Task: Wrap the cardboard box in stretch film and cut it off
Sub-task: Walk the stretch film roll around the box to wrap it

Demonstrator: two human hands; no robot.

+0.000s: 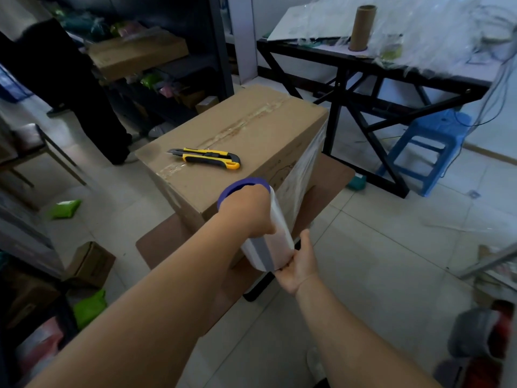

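A large taped cardboard box (246, 127) stands on a small brown table (335, 172). A yellow and black utility knife (207, 158) lies on the box's top. I hold a stretch film roll (277, 233) with a purple core, upright at the box's near right corner. My left hand (249, 211) grips its top end with fingers reaching into the core. My right hand (299, 264) cups its bottom end. Clear film (302, 175) runs from the roll along the box's right side.
A black-framed table (363, 68) at the back right carries a cardboard tube (362, 28) and heaps of used film. A blue stool (425, 152) stands beneath it. A person in dark clothes (64, 79) stands at the left by shelves. Small boxes and green packets litter the floor.
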